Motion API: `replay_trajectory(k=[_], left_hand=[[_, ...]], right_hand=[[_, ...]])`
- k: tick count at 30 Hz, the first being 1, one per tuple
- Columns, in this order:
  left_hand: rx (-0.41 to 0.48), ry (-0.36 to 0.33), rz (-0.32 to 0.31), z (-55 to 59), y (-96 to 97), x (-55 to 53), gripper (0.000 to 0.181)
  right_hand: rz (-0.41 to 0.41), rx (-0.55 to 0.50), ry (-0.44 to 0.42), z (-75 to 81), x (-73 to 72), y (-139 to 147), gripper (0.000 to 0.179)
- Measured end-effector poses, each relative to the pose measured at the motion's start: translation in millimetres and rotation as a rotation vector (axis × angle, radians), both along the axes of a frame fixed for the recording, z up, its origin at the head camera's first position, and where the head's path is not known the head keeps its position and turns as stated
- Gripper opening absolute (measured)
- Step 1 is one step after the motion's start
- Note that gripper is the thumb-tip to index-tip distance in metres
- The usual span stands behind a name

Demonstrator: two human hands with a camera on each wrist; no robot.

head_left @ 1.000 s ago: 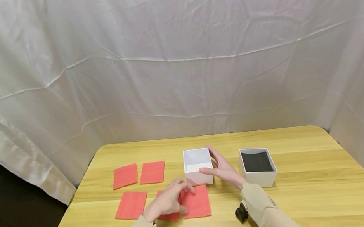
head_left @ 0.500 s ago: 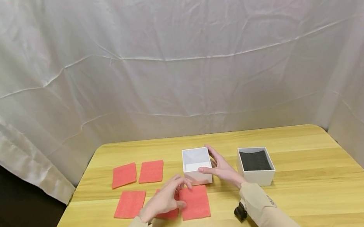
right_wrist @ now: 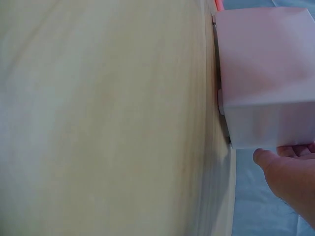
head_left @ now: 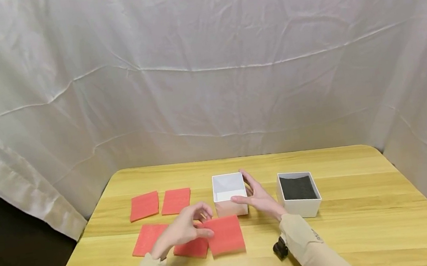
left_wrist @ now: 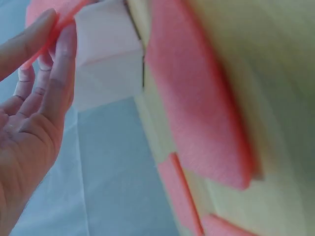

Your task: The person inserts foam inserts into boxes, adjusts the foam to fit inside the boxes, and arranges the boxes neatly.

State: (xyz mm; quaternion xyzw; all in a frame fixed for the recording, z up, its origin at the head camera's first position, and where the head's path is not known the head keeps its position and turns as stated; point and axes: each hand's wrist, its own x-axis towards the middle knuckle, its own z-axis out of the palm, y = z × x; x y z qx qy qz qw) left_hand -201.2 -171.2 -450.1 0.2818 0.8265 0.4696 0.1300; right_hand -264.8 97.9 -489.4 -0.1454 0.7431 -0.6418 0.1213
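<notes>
In the head view my left hand [head_left: 184,227] pinches a red foam square [head_left: 226,237] at its left edge, thumb on top. A shadow under its near edge shows the square raised slightly off the table. The left wrist view has this square between thumb and fingers [left_wrist: 61,73]. My right hand [head_left: 258,197] grips an open-topped white box [head_left: 226,209] at its right side, the thumb on the front wall and the fingers partly hidden behind. White inner walls and a white floor show inside the box. In the right wrist view the thumb touches the box [right_wrist: 266,54] edge.
Several more red foam squares lie flat at the left, one [head_left: 191,249] partly under my left hand and another [head_left: 143,206] at the far left. Right of my right hand stands a second white box [head_left: 301,208] containing black foam [head_left: 298,188]. A curtain [head_left: 209,106] hangs behind the wooden table.
My left hand has drawn slightly left and now pinches the nearest red foam square, which has come up off the table. The right hand keeps its place on the white box.
</notes>
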Motion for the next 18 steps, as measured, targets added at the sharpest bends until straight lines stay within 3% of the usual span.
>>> replay_trajectory(k=[7, 18], left_hand=[[0.099, 0.025, 0.059, 11.1, -9.6, -1.3, 0.035], [0.223, 0.118, 0.231, 17.6, -6.7, -7.4, 0.023]], right_hand=[[0.001, 0.000, -0.008, 1.0, 0.3, -0.8, 0.102], [0.010, 0.009, 0.027, 1.7, 1.2, 0.0, 0.100]])
